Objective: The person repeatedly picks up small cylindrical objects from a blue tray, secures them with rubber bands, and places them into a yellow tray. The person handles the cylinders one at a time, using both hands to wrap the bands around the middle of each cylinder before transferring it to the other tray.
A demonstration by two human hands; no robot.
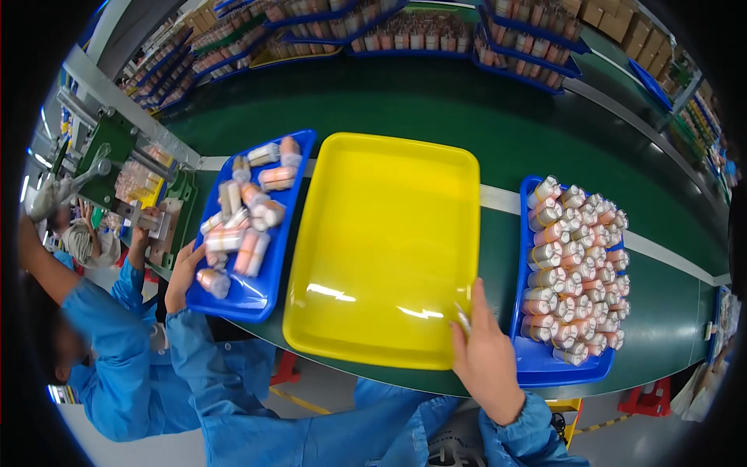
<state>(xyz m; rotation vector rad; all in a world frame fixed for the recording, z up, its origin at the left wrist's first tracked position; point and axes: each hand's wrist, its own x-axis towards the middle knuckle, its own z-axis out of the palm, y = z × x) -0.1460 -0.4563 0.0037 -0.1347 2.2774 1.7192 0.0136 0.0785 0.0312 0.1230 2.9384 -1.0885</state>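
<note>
My left hand (182, 274) is at the left rim of a blue tray (257, 298), closed on that edge with some fingers hidden. This tray sits at a slant and holds loose, slightly blurred white and pinkish-orange wrapped cylinders (247, 243). Right of it, an empty yellow tray (381, 249) reaches to the near table edge. By its lower right rim, my right hand (490, 362) has thumb and forefinger around a thin silvery tool (464, 317), whose exact kind is unclear. A second blue tray (537, 373), farther right, bears tightly packed upright cylinders (576, 268).
A co-worker in a blue sleeve (109, 342) is close on my left, beside a green press (101, 156). Stacked blue trays of cylinders (412, 39) line the far side of the green table (373, 97). Cardboard boxes (622, 27) stand at the far right. Red stools (650, 397) are below the table.
</note>
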